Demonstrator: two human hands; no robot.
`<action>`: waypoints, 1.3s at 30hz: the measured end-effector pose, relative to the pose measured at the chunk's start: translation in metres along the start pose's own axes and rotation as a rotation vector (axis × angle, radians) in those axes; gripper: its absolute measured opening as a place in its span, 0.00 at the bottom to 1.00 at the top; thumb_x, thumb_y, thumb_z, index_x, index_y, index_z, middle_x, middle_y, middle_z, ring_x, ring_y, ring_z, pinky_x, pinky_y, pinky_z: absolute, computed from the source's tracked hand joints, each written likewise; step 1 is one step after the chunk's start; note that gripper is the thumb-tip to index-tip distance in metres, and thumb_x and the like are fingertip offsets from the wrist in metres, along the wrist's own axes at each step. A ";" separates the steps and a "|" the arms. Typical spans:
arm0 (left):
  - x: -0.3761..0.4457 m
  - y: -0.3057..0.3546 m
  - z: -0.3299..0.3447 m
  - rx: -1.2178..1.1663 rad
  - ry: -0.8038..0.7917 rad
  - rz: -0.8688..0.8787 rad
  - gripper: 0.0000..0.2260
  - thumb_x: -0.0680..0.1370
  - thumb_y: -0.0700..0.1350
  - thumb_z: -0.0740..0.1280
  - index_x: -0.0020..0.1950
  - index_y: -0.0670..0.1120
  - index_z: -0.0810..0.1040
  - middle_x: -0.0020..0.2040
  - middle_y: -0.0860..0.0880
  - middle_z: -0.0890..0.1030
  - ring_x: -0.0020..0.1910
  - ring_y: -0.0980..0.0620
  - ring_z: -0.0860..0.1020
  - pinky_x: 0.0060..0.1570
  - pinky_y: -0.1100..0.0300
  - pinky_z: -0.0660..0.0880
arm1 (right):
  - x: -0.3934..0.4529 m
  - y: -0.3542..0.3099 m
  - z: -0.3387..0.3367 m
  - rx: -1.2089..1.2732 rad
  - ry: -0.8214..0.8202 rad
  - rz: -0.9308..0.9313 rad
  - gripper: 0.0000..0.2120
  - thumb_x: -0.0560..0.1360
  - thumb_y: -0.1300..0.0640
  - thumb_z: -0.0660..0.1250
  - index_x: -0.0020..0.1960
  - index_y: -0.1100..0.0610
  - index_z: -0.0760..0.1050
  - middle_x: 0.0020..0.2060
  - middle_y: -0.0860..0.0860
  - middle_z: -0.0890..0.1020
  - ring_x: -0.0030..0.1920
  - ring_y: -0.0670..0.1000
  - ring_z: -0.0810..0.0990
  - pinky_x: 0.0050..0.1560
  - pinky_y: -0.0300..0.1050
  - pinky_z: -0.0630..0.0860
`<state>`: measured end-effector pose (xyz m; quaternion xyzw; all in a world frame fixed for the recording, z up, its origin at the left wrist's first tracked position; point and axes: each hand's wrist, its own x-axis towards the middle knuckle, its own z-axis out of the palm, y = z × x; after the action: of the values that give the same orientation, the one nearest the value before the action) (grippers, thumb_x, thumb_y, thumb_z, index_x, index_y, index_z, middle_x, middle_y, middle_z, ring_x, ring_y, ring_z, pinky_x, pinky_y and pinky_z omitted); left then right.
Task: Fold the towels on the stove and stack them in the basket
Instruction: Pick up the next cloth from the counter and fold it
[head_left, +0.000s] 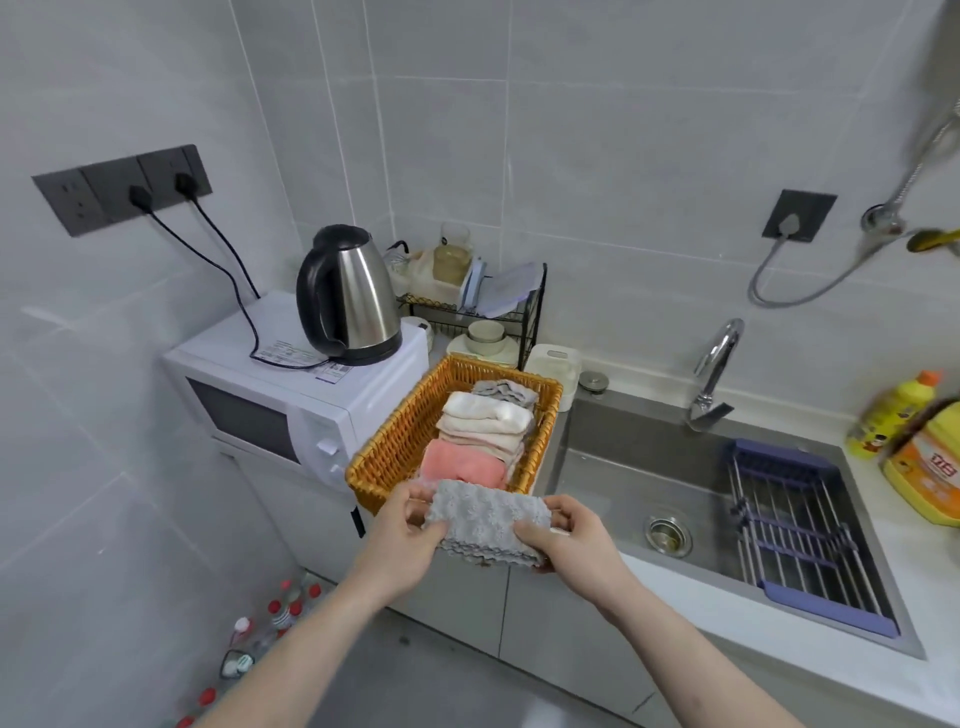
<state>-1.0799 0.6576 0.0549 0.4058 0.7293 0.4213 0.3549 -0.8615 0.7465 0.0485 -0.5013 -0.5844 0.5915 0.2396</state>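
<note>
A pale counter (737, 618) runs along grey tiled walls, with a steel sink (613, 467) set into it and a chrome tap (719, 358) behind. A white microwave (291, 395) stands at the left, a kettle (348, 296) on top. Between microwave and sink sits the wicker basket (395, 441), holding folded towels (483, 431) in a row. Just in front of its near rim, the left hand (402, 540) and right hand (569, 540) each grip an end of a folded grey towel (488, 522).
</note>
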 end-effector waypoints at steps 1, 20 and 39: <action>0.012 -0.005 -0.006 0.021 -0.016 0.002 0.12 0.78 0.44 0.71 0.56 0.56 0.71 0.53 0.52 0.82 0.46 0.53 0.81 0.51 0.52 0.79 | 0.010 0.000 0.008 -0.017 0.013 0.004 0.25 0.64 0.43 0.78 0.57 0.51 0.79 0.49 0.51 0.86 0.42 0.52 0.86 0.46 0.55 0.84; 0.168 -0.024 -0.032 0.483 -0.275 -0.054 0.24 0.81 0.46 0.65 0.75 0.55 0.64 0.61 0.56 0.73 0.56 0.55 0.75 0.53 0.61 0.76 | 0.155 -0.008 0.057 -0.409 -0.058 0.115 0.21 0.68 0.46 0.72 0.59 0.47 0.75 0.48 0.45 0.84 0.49 0.47 0.83 0.50 0.46 0.82; 0.236 -0.061 -0.032 0.756 -0.621 -0.031 0.04 0.79 0.48 0.64 0.52 0.55 0.71 0.45 0.58 0.75 0.42 0.61 0.74 0.38 0.66 0.70 | 0.204 0.013 0.099 -0.713 -0.136 0.371 0.24 0.76 0.56 0.63 0.71 0.59 0.67 0.65 0.56 0.77 0.64 0.57 0.77 0.60 0.47 0.78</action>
<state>-1.2242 0.8384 -0.0296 0.6019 0.6968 -0.0194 0.3897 -1.0219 0.8762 -0.0461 -0.6095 -0.6671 0.4167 -0.0994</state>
